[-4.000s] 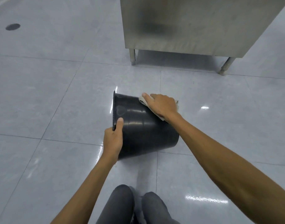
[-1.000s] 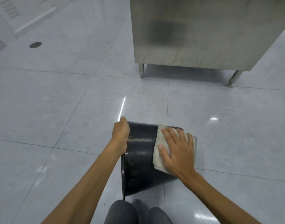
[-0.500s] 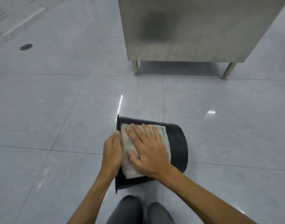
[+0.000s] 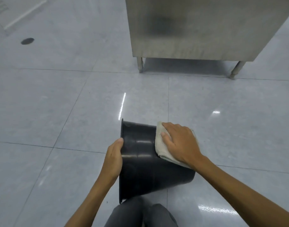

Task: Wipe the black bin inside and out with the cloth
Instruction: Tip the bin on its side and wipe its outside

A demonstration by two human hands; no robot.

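head view: a floor drain [image 4: 27,41] is seen at ten o'clock. by the left hand [image 4: 113,158], thumb outside and other fingers hidden, the rim of the black bin [image 4: 145,169] is gripped; the bin is laid on its side at six o'clock, mouth to nine o'clock. the cloth [image 4: 158,148] is pressed on its upper wall by the right hand [image 4: 179,143], fingers flat. a steel cabinet [image 4: 189,27] is seen at one o'clock.
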